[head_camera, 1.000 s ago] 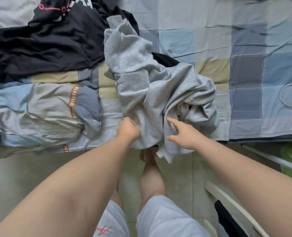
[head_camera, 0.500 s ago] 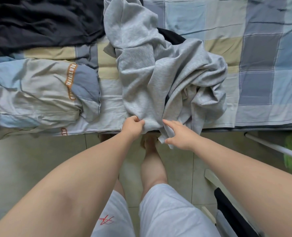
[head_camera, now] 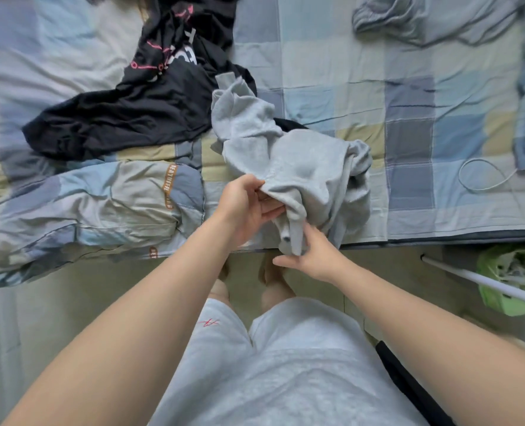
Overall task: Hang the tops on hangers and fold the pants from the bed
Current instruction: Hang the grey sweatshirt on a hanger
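Holds a crumpled grey garment (head_camera: 301, 167) at the near edge of the bed (head_camera: 408, 96), heaped mostly on the checked sheet, with one end drooping over the edge toward the floor (head_camera: 55, 318). Grips an upper fold with the left hand (head_camera: 245, 207), thumb on top and fingers curled beneath the cloth. Pinches the drooping end with the right hand (head_camera: 313, 256), fingertips closed on the fabric just below a small dark eyelet. Stands barefoot close to the bed in pale grey shorts (head_camera: 285, 364), both arms reaching forward.

Just beyond the garment, touching its far end: a black top (head_camera: 126, 118) with pink and white print, lying loose across the sheet. To the left, beside the left hand: a bunched quilt (head_camera: 101, 204) in blue, grey and cream, with an orange label. To the right, well apart from the garment: a looped white cable (head_camera: 482, 176) on the sheet. At the bed's far right corner: more grey cloth (head_camera: 433, 16), rumpled; garment or bedding, cannot tell. Down at floor level on the right: a white rod (head_camera: 485, 281) slanting past a green plastic bag (head_camera: 513, 278), and a black item (head_camera: 408, 385) at the lower edge, too cropped to identify.
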